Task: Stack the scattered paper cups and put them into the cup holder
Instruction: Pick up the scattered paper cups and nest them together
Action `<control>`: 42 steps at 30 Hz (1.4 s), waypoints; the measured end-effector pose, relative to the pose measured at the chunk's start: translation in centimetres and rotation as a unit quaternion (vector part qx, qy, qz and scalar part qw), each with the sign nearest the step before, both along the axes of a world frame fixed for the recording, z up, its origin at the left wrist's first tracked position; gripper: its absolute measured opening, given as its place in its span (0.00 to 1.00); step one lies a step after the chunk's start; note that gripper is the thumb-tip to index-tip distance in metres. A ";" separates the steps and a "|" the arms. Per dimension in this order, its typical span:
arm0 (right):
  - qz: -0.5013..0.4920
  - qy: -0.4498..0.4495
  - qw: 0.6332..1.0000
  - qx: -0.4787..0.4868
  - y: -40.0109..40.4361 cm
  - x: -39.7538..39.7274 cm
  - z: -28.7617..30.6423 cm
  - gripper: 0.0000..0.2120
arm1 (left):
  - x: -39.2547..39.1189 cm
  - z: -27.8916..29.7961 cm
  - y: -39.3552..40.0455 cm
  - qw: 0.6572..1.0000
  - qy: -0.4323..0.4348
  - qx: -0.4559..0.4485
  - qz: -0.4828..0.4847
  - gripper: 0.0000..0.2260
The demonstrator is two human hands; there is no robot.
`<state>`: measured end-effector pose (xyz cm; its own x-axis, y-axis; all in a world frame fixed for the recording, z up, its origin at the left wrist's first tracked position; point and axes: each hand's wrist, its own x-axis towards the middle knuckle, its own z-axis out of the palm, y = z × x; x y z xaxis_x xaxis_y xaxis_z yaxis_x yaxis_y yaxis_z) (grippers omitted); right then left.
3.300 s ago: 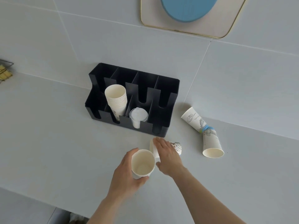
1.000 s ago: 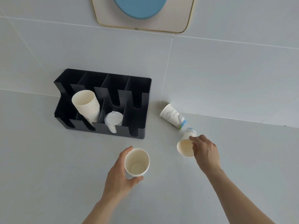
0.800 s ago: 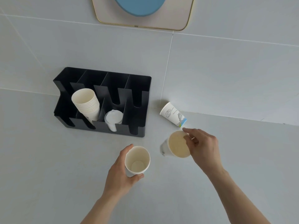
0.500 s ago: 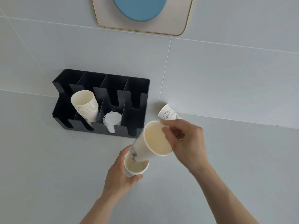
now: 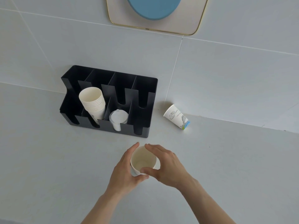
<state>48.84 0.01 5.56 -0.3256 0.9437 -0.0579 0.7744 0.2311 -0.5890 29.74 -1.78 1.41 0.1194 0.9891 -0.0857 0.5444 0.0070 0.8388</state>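
Observation:
A small stack of white paper cups (image 5: 143,160) stands upright between my hands, mouth up. My left hand (image 5: 125,172) wraps its left side. My right hand (image 5: 166,164) grips the rim from the right, thumb on the near edge. One printed paper cup (image 5: 176,117) lies on its side by the wall, to the right of the black cup holder (image 5: 145,131). In the holder, a tall stack of cups (image 5: 93,102) leans in the second front slot, and a stack of white lids (image 5: 118,118) sits in the slot beside it.
The grey counter meets a tiled wall just behind the holder. A gold-framed panel with a blue disc (image 5: 153,8) hangs on the wall above. The holder's right front slot (image 5: 139,120) holds nothing.
My right hand lifted a cup from beside the lying one, carried it left and pushed it down into the cup in my left hand. Both hands now hold the stack.

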 end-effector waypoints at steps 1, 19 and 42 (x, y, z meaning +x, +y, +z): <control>-0.002 0.000 1.000 0.004 0.1 0.1 -0.1 0.39 | 0.0 0.0 0.0 1.000 0.004 0.003 0.000 0.49; -0.255 -0.096 0.962 -0.007 13.4 9.2 -3.4 0.31 | 0.1 -1.1 0.1 1.000 0.011 0.022 -0.001 0.47; -0.316 0.087 0.942 -0.075 12.8 7.3 -3.8 0.21 | 0.4 -0.7 -0.2 1.000 0.026 -0.010 0.011 0.47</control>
<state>56.13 12.79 1.78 0.2814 0.9379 -0.2030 0.6185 -0.3390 -0.7088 30.13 -2.02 0.69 0.0925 0.9896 -0.1105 0.5866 0.0355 0.8091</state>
